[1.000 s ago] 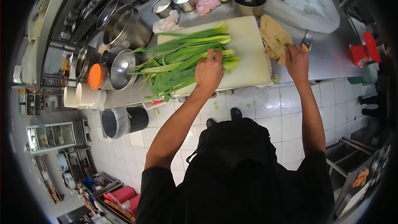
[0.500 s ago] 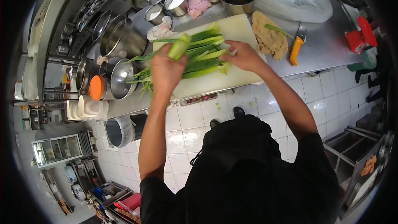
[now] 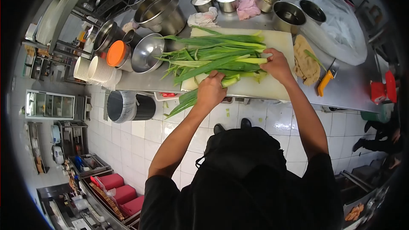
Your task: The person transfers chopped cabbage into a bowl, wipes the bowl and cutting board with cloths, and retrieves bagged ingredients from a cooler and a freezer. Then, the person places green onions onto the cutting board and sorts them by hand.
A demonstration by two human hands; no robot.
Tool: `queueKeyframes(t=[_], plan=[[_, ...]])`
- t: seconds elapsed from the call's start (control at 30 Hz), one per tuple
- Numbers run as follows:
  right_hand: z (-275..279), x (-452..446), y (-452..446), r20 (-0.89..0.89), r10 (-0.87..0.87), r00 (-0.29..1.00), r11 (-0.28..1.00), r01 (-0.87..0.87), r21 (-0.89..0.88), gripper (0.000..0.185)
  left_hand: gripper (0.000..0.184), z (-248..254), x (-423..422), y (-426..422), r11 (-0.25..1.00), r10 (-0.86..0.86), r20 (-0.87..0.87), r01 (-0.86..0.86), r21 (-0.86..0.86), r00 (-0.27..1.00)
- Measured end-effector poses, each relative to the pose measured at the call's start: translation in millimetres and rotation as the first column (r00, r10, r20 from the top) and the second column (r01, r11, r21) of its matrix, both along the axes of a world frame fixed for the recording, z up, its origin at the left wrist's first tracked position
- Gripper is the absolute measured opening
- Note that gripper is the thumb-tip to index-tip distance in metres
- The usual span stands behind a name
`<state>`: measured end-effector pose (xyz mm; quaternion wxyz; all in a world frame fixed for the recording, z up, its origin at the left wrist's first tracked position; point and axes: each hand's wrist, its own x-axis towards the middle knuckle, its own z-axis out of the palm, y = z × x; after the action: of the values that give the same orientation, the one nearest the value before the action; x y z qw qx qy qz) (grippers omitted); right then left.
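Note:
Long green onions [image 3: 213, 54] lie in a loose pile across a pale cutting board [image 3: 279, 38], leaves to the left and light ends to the right. At the board's near edge my left hand [image 3: 211, 89] is closed around some green onions, whose leaves hang past the counter edge at lower left. My right hand [image 3: 279, 66] is at the right end of the pile, its fingers closed on the pale end of a green onion. Right of the board, a tan cloth [image 3: 307, 64] has a green scrap on it, beside a yellow-handled knife [image 3: 326, 83].
Metal pots [image 3: 289, 17], a steel bowl [image 3: 147, 53] and a large stockpot [image 3: 162, 12] stand around the board. A clear plastic bag [image 3: 341, 30] lies at the back right. Below are a lined bin [image 3: 132, 106] and tiled floor. Another person's legs show at far right.
My left hand has come down toward the board's near edge with the green onions it holds. My right hand has closed on a pale end. The whole view has shifted.

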<state>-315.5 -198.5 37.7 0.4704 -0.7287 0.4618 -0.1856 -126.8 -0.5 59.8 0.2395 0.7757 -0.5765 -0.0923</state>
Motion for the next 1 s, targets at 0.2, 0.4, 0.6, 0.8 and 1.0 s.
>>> queueKeyframes(t=[0.2, 0.4, 0.6, 0.8, 1.0], plan=[[21, -25, 0, 0.15, -0.188, 0.971, 0.959, 0.148, 0.243, 0.048, 0.037, 6, -8, -13, 0.989, -0.07, -0.04, 0.064, -0.13, 0.997], [89, -40, 30, 0.327, -0.122, 0.937, 0.983, 0.16, -0.093, 0.04, 0.036, 83, -61, -51, 0.926, -0.221, -0.174, 0.15, -0.347, 0.96], [197, -56, 57, 0.432, -0.105, 0.896, 0.881, 0.286, -0.377, 0.032, 0.025, 162, -104, -90, 0.854, -0.371, -0.379, 0.151, -0.499, 0.847], [258, -106, 58, 0.688, 0.261, 0.677, 0.962, -0.122, -0.245, 0.023, 0.021, 227, -117, -103, 0.922, -0.385, -0.585, 0.265, -0.284, 0.714], [229, -112, 44, 0.61, 0.151, 0.778, 0.731, 0.327, -0.599, 0.027, 0.015, 231, -117, -102, 0.967, -0.242, -0.711, 0.104, -0.233, 0.661]])
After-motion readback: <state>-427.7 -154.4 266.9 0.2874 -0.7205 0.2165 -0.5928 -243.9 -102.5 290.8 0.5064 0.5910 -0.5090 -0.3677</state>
